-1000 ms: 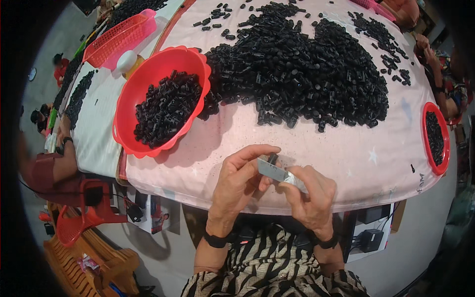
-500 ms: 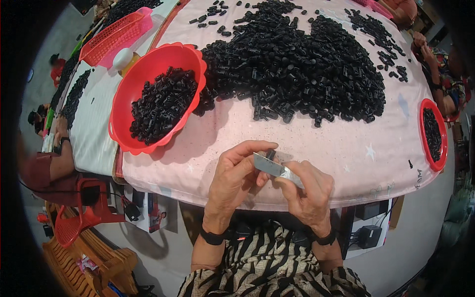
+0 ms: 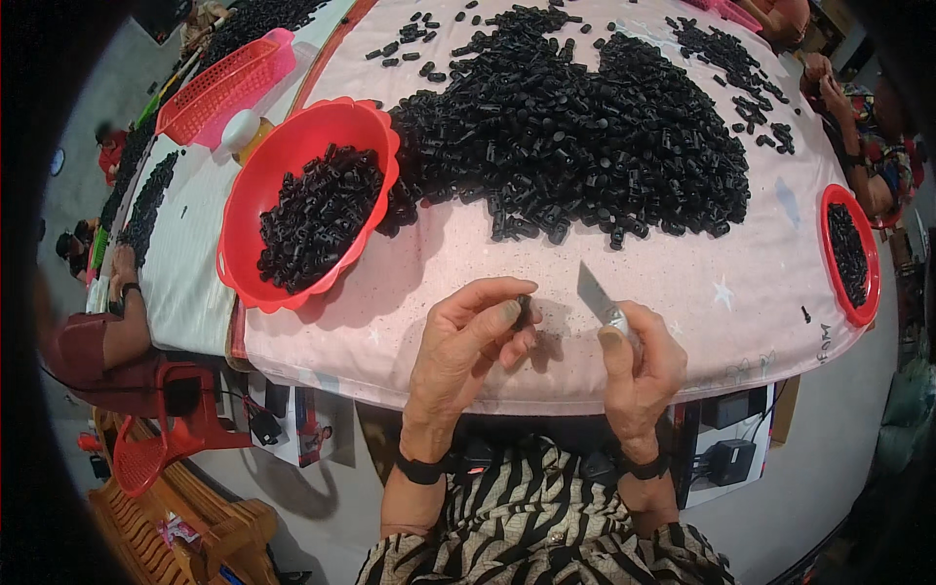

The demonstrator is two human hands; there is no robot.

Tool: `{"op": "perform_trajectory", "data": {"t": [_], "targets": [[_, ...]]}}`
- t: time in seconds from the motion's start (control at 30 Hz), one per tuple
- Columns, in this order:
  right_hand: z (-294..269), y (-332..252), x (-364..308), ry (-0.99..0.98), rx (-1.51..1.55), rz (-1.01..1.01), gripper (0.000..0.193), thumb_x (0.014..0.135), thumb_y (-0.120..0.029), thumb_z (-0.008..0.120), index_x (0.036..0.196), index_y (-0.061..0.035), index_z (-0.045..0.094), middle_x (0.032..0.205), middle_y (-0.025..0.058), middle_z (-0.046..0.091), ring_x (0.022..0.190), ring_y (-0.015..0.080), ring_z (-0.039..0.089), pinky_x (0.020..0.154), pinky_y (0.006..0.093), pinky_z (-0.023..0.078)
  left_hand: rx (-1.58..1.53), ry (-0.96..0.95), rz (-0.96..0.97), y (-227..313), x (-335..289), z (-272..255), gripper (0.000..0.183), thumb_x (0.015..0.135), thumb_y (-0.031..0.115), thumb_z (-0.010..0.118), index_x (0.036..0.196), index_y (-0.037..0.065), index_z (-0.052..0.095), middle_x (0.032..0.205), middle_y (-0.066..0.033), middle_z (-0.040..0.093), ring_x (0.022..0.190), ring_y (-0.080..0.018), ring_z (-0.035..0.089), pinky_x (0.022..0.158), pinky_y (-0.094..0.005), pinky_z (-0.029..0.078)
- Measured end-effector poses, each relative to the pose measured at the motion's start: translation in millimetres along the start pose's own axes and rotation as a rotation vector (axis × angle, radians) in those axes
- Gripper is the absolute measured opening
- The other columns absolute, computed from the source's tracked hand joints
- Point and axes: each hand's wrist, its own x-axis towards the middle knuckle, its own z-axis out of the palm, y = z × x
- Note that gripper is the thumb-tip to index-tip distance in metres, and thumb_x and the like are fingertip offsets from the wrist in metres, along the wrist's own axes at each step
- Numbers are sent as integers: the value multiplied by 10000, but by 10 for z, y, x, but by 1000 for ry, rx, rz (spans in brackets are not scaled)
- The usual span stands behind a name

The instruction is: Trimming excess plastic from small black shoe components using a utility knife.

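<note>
Blade [image 3: 594, 296] of flat, pointed metal sits in the closed grip of the right hand [image 3: 644, 361], apart from the left hand [image 3: 463, 341], which pinches a small black piece [image 3: 524, 310] above the pink cloth [image 3: 351, 341]. Good handling, I think, keeps its edge off those pinching fingers. Smooth, scalloped red bowl [image 3: 255, 190] holds similar pieces.

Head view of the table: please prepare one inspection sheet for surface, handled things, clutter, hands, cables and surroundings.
Surface: pink cloth, dark specks scattered on it.
Handled things: small black piece; metal blade, apart from it; heap of black pieces; red bowl holding more.
Clutter: lone black piece toward the right edge.
Hands: left hand pinches its piece between fingers; right hand grips the blade.
Cables: dark cable beside the red chair.
Surroundings: wooden bench, lower left; other people left and right.
</note>
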Motion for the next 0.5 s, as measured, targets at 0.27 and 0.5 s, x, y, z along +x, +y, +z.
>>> {"op": "perform_trajectory", "data": {"t": [0.27, 0.5], "targets": [[-54, 42, 14, 66, -58, 48, 223, 838, -141, 713, 975, 18, 636, 769, 116, 631, 660, 192, 593, 556, 288, 455, 32, -21, -27, 8, -5, 7, 264, 867, -17, 596, 1125, -74, 613, 911, -163, 665, 708, -151, 625, 583, -232, 505], [-47, 50, 36, 61, -42, 20, 232, 832, -127, 720, 982, 25, 631, 762, 110, 624, 617, 157, 579, 510, 276, 449, 38, -10, -15, -13, 1, 8, 328, 824, -59, 620, 1150, -88, 592, 956, -177, 662, 738, -177, 638, 632, -256, 529]]}}
